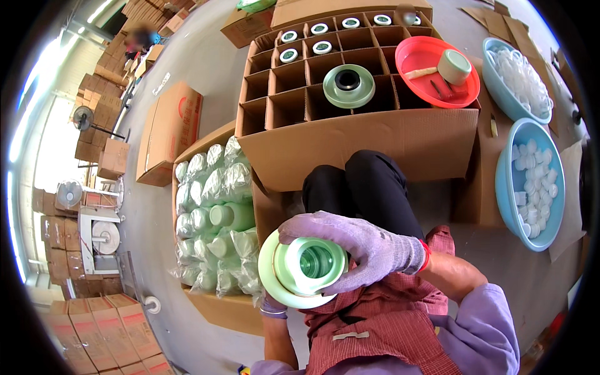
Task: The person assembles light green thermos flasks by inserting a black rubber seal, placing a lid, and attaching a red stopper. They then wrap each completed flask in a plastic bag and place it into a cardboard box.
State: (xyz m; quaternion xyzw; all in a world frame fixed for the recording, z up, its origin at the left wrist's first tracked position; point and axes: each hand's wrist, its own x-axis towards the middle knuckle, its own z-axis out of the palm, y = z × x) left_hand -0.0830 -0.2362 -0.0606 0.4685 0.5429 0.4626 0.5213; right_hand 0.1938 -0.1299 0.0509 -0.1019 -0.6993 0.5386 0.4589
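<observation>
A pale green thermos flask [267, 267], its round open mouth toward me and greenish glass showing inside, is held in front of my lap. My right hand [369, 247], in a light purple-grey glove, curls over its neck and rim with thumb and fingers. Below the flask, my gloved left hand [273, 306] bears against its lower side; its fingers are mostly hidden behind it. Left of the flask, a carton [219, 306] holds several pale green flask bodies [234, 215], many wrapped in clear plastic bags.
A divided carton [356, 140] ahead holds several white-topped pieces [322, 47]. On it rest a green flask top with a black ring [348, 79] and a red basin [409, 53] with tools and a green cup [454, 67]. Blue basins [504, 181] at right hold white plastic parts.
</observation>
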